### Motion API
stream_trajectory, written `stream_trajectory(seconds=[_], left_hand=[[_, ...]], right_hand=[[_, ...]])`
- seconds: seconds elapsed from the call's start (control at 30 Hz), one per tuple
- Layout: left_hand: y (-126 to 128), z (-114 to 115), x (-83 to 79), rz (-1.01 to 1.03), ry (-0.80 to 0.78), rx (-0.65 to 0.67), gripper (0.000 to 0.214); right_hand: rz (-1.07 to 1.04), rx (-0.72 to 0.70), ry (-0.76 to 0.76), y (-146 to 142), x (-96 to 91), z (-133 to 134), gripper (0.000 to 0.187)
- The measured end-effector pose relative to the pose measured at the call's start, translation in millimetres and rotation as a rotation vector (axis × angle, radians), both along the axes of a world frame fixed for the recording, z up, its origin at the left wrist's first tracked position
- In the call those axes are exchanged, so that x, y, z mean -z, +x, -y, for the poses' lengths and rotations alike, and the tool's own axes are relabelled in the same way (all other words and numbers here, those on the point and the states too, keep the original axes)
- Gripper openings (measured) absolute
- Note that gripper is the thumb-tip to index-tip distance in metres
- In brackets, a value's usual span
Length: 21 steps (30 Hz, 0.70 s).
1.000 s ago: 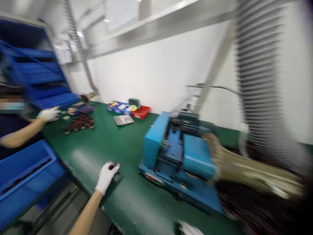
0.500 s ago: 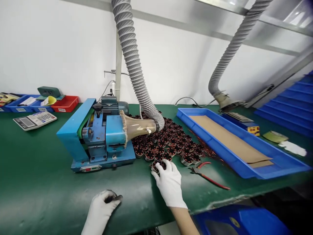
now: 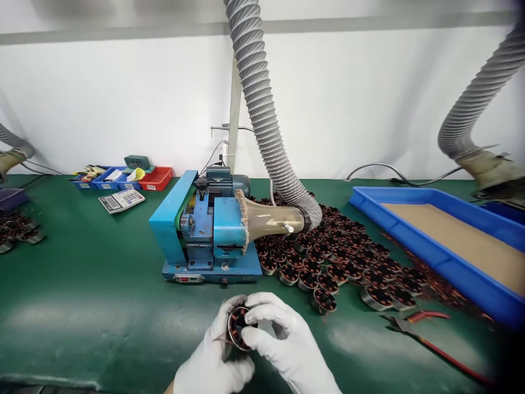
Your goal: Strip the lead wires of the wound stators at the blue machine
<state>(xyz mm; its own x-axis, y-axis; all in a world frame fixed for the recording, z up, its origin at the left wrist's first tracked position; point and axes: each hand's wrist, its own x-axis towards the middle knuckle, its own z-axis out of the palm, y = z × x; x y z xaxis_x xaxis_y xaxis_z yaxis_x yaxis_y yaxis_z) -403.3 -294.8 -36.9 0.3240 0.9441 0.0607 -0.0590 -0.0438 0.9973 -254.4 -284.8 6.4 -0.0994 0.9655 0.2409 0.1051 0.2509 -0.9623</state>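
Both hands wear white gloves and meet at the front of the bench around one motor stator [image 3: 238,328], a round metal ring with dark, copper-wound teeth inside. My left hand [image 3: 217,350] wraps the ring from the left, and a thin wire end sticks out beside it. With thumb and fingers, my right hand [image 3: 283,334] grips the ring's right side. Behind them, a single stator [image 3: 324,301] stands at the near edge of a large group of stators [image 3: 311,268]. The blue belt grinder [image 3: 205,230] stands just beyond my hands.
A grey suction hose [image 3: 262,87] comes down to the grinder's hood. Red-handled cutters [image 3: 435,345] lie at the right, before a blue tray [image 3: 410,230] lined with brown board. A calculator [image 3: 122,201] and small bins, one a red bin [image 3: 158,179], sit at back left.
My right hand has lifted a stator from the group's near edge and brought it to my left hand, which now holds it too. The view has turned left.
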Motion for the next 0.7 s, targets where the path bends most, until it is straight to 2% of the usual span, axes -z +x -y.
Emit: stream_trajectory(seconds=[0.07,0.13,0.2,0.27,0.33,0.47,0.57,0.63,0.7], left_hand=[[1,3,3.8,0.027,-0.05,-0.056,0.077],[1,3,1.5,-0.03,-0.06,-0.124,0.072],[0,1,-6.1,-0.107,0.032,-0.118,0.064],[-1,-1,-12.7,-0.17,0.193,-0.08,0.06],[1,-2,-13.0,-0.224,0.322,-0.082,0.06],[11,1,-0.2,-0.215,0.391,-0.28,0.052],[14,-1,1.9,-0.212,0.384,-0.395,0.047],[13,-6,-2.4,-0.233,0.378,-0.396,0.047],[12,-15,-6.9,-0.231,0.334,-0.377,0.047]], right_hand=[[-0.174,0.063,-0.077,-3,5.0,-4,0.028],[-0.268,0.103,-0.176,-4,5.7,-8,0.045],[-0.27,0.065,-0.253,-5,0.8,-10,0.034],[-0.221,0.004,-0.26,-7,-7.0,-12,0.013],[-0.229,0.02,-0.241,-10,-13.1,-15,0.005],[-0.55,0.102,-0.313,-9,-13.1,-26,0.012],[-0.798,0.211,-0.251,0,-5.6,-38,0.02],[-0.729,0.336,-0.18,1,1.4,-41,0.02],[-0.49,0.313,-0.166,-5,9.3,-40,0.02]])
